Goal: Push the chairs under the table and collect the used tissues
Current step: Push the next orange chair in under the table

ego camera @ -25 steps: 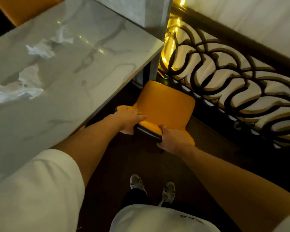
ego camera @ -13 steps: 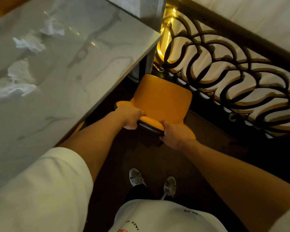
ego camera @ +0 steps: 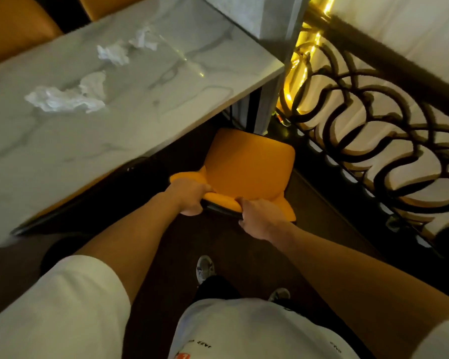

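An orange chair (ego camera: 249, 167) stands at the right end of the white marble table (ego camera: 145, 104), its seat just outside the table edge. My left hand (ego camera: 191, 195) grips the left part of the chair's backrest top. My right hand (ego camera: 259, 218) grips the right part of the same backrest. Several crumpled white tissues lie on the tabletop: a large one (ego camera: 62, 99) at the left, a smaller one (ego camera: 113, 54) further back, and one (ego camera: 143, 39) near the far edge.
A dark ornate railing (ego camera: 373, 120) with yellow string lights runs close along the chair's right side. A marble pillar (ego camera: 265, 19) rises at the table's far corner. Other orange seats (ego camera: 13, 29) stand behind the table. My feet (ego camera: 205, 268) are on the dark floor.
The chair has shifted slightly toward the table while both hands keep their grip on the backrest. The view has swung, bringing more of the tabletop and tissues into sight.
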